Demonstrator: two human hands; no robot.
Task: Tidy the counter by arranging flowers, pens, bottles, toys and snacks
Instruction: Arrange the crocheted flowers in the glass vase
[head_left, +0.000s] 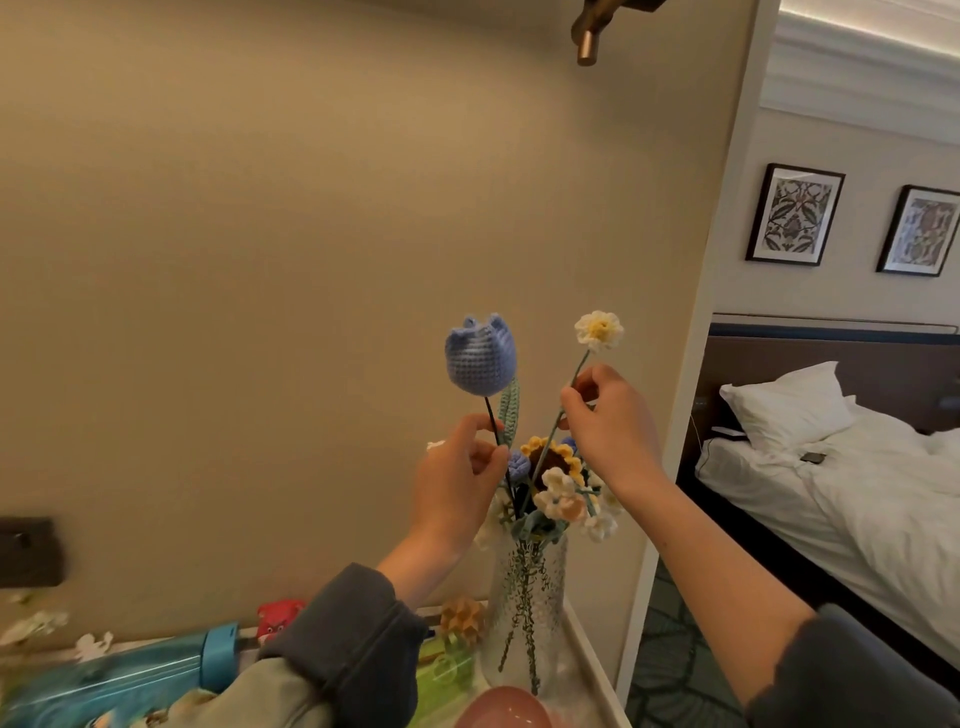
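Note:
A clear textured glass vase (524, 613) stands on the counter's right end, holding a bunch of crochet flowers (558, 488) with a sunflower among them. My left hand (457, 478) pinches the dark stem of a blue crochet tulip (480, 356) that rises above the bunch. My right hand (608, 415) pinches the thin green stem of a white daisy with a yellow centre (598, 330), held up to the right of the tulip. Both stems run down into the vase mouth.
On the counter lie a blue bottle on its side (130, 670), a red toy (278, 616), an orange crochet piece (462, 618) and a pink round object (501, 709). A beige wall stands behind. A bed (857, 478) lies to the right.

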